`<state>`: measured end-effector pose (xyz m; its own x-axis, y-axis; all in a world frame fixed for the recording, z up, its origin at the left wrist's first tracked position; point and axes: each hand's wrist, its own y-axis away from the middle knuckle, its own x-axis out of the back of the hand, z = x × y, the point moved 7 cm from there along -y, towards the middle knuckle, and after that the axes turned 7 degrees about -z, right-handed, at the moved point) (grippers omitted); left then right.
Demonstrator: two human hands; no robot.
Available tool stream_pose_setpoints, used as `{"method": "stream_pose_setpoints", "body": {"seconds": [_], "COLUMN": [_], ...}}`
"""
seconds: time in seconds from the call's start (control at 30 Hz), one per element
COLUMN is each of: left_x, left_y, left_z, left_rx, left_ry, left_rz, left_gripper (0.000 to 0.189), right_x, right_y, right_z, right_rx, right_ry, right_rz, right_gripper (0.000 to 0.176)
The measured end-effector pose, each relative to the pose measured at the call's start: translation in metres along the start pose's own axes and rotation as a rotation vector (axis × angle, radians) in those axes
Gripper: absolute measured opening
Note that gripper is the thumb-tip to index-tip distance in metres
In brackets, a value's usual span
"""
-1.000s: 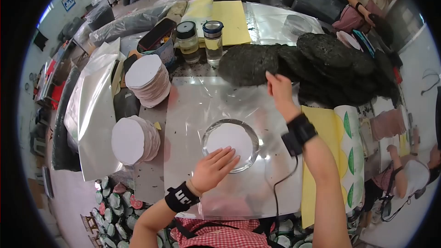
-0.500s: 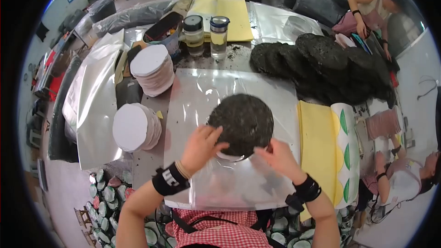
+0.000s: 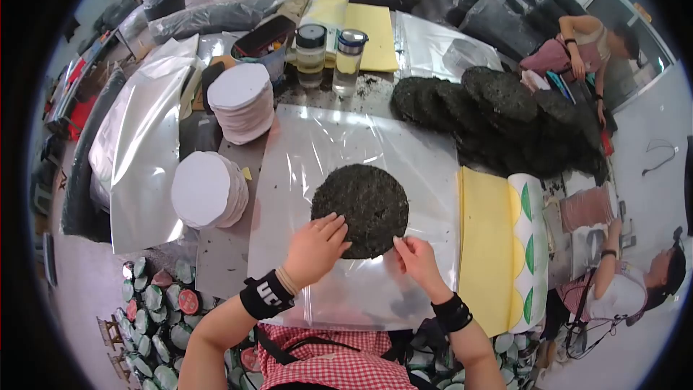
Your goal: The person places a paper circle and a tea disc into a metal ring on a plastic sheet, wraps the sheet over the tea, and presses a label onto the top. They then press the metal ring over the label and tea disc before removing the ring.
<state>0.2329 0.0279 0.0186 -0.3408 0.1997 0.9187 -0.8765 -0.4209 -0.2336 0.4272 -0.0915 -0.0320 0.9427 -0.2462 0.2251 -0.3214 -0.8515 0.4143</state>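
- On the clear film (image 3: pixel 426 180), centred, the dark disc (image 3: pixel 368 206) lies flat.
- Left hand (image 3: pixel 314 250) rests unclenched at its eight o'clock.
- Right hand (image 3: pixel 421 263) touches four; I can't confirm a pinch.
- I'd nudge lightly, evenly.

Dark disc (image 3: pixel 363 206) now flat, white round out of sight

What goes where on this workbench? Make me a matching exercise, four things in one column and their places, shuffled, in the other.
1. dark disc
2. left hand
3. right hand
4. blue-lidded bottle

A. beside a dark-lidded bottle
B. lying partly across the dark disc
C. centred over the shiny sheet
D. at the dark disc's near-right edge

Pairs: 1-C, 2-B, 3-D, 4-A
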Motion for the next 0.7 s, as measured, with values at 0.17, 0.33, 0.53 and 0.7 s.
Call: {"method": "stream_pose_setpoints", "body": {"seconds": [0.17,0.33,0.53,0.7], "left_x": [0.042,-0.026,-0.066,-0.062], "left_y": [-0.051,-0.073,-0.072,-0.078], "left_z": [-0.007,-0.028,-0.036,-0.035], "left_rx": [-0.055,0.116,0.163,0.063], "left_ry": [0.062,-0.163,-0.24,-0.204], "left_rz": [-0.024,-0.544,-0.488,-0.459], "left_gripper": [0.069,0.13,0.126,0.073], "right_x": [0.002,-0.067,-0.082,-0.08], "right_y": [0.015,-0.063,-0.088,-0.097], "right_z": [-0.136,-0.09,-0.053,-0.054], "right_rx": [0.671,0.326,0.3,0.4], "right_ry": [0.924,1.394,1.518,1.311], "right_rz": [0.32,0.122,0.174,0.13], "right_gripper": [0.09,0.111,0.07,0.025]}}
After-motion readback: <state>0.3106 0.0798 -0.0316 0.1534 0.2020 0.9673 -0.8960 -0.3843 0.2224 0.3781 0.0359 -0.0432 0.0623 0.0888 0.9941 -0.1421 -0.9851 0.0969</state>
